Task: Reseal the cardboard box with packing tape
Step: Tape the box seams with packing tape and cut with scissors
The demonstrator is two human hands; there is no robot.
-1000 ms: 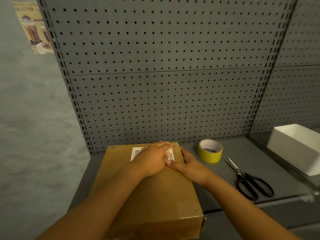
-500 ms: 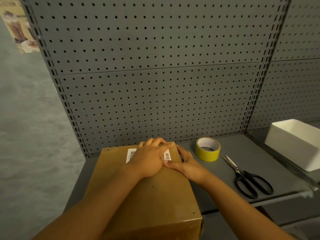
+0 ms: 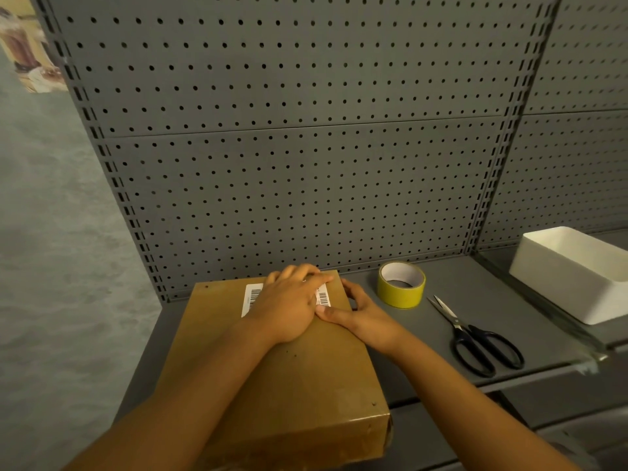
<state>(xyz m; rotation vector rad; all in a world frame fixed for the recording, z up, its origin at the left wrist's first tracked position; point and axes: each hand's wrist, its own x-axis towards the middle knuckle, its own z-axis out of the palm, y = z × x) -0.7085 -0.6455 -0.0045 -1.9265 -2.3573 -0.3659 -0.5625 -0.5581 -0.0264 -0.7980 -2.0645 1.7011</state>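
Box: the brown cardboard box (image 3: 278,362) lies on the grey metal shelf (image 3: 441,321), long side running away from the person.
Left hand: the left hand (image 3: 289,307) lies flat on the far end, fingers spread, holding nothing.
Right hand: the right hand (image 3: 365,317) curls loosely on the box's far right edge, gripping nothing.
Tape: the yellow roll of packing tape (image 3: 401,284) sits just right of the box, nearer the right hand.
Count: one box, one roll, one pair of black scissors (image 3: 475,338), one white plastic tub (image 3: 574,273).

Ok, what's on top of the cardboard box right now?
Both hands rest flat on the cardboard box: left hand over a white barcode label, right hand by the right edge. The label's middle is hidden.
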